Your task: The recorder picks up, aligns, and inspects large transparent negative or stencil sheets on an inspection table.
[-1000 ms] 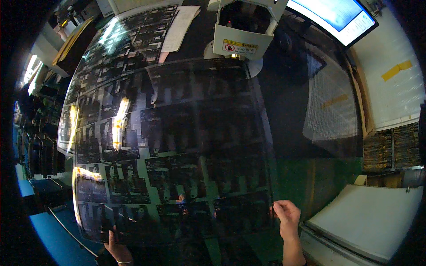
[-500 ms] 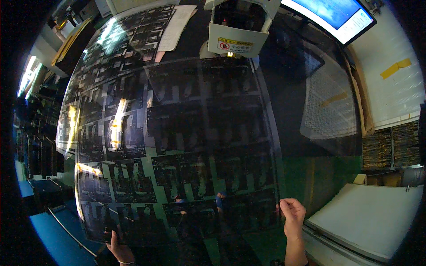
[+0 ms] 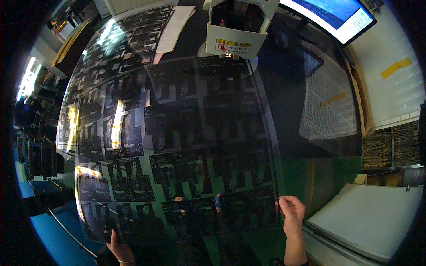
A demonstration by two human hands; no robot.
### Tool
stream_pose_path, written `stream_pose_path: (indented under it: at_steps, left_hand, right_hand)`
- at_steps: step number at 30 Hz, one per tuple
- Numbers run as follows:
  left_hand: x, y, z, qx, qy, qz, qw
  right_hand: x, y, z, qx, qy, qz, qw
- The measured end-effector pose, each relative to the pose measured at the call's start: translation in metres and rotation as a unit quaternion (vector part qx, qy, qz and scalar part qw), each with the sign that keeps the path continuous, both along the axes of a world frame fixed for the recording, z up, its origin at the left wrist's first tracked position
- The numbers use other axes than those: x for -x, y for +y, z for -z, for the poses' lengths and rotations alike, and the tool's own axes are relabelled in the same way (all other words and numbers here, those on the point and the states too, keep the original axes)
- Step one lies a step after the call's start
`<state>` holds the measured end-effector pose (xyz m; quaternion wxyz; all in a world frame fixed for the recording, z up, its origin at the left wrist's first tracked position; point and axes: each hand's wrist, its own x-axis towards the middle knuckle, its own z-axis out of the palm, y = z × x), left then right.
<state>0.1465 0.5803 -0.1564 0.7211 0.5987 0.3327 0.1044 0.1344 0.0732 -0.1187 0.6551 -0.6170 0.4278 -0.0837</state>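
- Circuit-patterned film sheet (image 3: 206, 177): large, dark, see-through; spans the middle of the view, its far edge near the white machine head (image 3: 235, 42).
- Right hand (image 3: 292, 216): thumb and forefinger pinched narrow on the sheet's right edge, by the near corner.
- Left hand (image 3: 120, 252): grips the near edge, left portion, thumb uppermost; other fingers too dim to tell.
- Second patterned sheet (image 3: 141, 33): far left, beside white papers (image 3: 174, 30).
- Monitor (image 3: 333, 15): lit, far right.
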Motion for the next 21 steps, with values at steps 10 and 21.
stream_pose_path:
  at_steps: [10,21]
  left_hand:
    - [-0.004,-0.009,-0.004,-0.03,0.018,0.022,0.999]
    - [0.001,0.002,0.003,0.002,0.007,0.057,0.998]
  right_hand:
    - [-0.002,-0.001,0.0,0.001,-0.01,-0.004,1.0]
    - [-0.003,-0.002,0.0,0.005,-0.004,-0.008,1.0]
